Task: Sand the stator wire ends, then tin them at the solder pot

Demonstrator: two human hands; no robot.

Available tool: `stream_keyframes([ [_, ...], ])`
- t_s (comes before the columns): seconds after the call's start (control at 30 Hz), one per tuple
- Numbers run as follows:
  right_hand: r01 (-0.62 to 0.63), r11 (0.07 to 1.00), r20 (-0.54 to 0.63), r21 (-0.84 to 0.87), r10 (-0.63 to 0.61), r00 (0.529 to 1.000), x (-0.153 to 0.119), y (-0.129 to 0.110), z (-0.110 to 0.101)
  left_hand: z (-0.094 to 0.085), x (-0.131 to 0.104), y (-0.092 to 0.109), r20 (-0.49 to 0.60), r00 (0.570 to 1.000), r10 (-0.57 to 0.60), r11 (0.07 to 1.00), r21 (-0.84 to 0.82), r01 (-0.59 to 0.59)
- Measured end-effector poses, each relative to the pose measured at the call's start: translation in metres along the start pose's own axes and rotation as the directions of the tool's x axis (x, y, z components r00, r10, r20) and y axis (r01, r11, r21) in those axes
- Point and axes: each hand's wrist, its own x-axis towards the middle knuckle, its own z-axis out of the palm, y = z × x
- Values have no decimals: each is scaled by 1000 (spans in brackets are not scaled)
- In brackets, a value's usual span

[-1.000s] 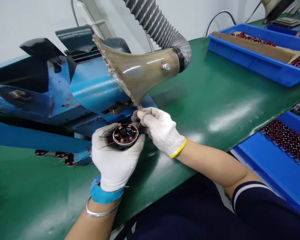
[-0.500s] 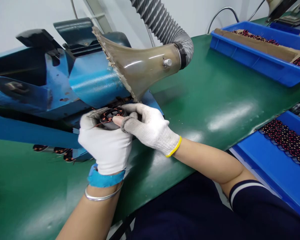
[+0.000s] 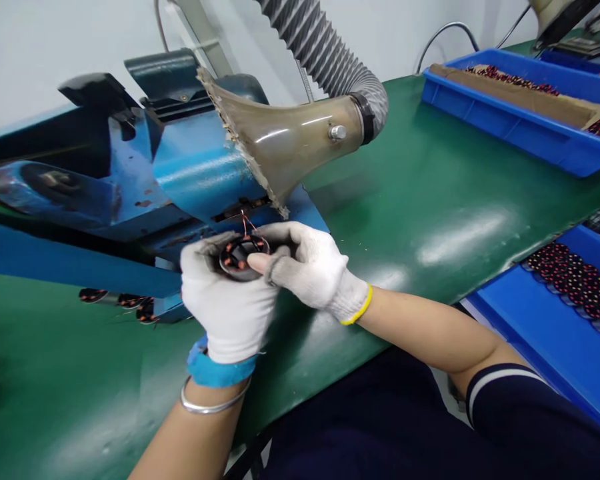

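Both my hands, in white gloves, hold one round dark coil part (image 3: 240,259) with copper windings, just below the slot of a blue machine (image 3: 205,167). My left hand (image 3: 227,300) wraps round its left and lower side. On its right side, my right hand (image 3: 307,267) grips it, with the bare thumb tip over the rim. Thin copper wires (image 3: 245,223) stick up from the part toward the machine's slot. A translucent tan funnel (image 3: 290,137) covers the machine's right end.
A grey ribbed hose (image 3: 325,47) runs up from the funnel. Several similar coil parts (image 3: 145,310) lie left of my hands under the machine. Blue trays (image 3: 510,120) with many parts stand at the back right and lower right (image 3: 550,333) of the green table (image 3: 460,200).
Both hands and the coil part have shifted slightly right and down in view, away from the machine's slot. The copper wires now show above the part. The machine also appears a little further right and lower.
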Motion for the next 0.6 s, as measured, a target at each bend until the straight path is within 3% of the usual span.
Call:
stream_keyframes([
  [0.17, 53, 988, -8, 143, -53, 999, -10, -5, -3, -1, -17, -1, 0, 999, 48, 995, -87, -48],
  [0.3, -9, 972, 12, 233, 6, 1000, 0, -7, -6, 0, -15, -5, 44, 998, 47, 996, -83, -44],
  [0.43, -45, 926, -133, 375, 102, 986, 11, -4, -8, -4, -16, -6, 38, 999, 35, 994, -107, -31],
  [0.5, -62, 935, -144, 350, 119, 982, 11, -3, -7, -7, -17, -5, 88, 996, -1, 995, -98, 9],
  [0.6, -139, 977, -42, 164, 148, 988, 6, -6, -4, -9, -16, -3, 198, 979, -49, 986, -147, 79],
])
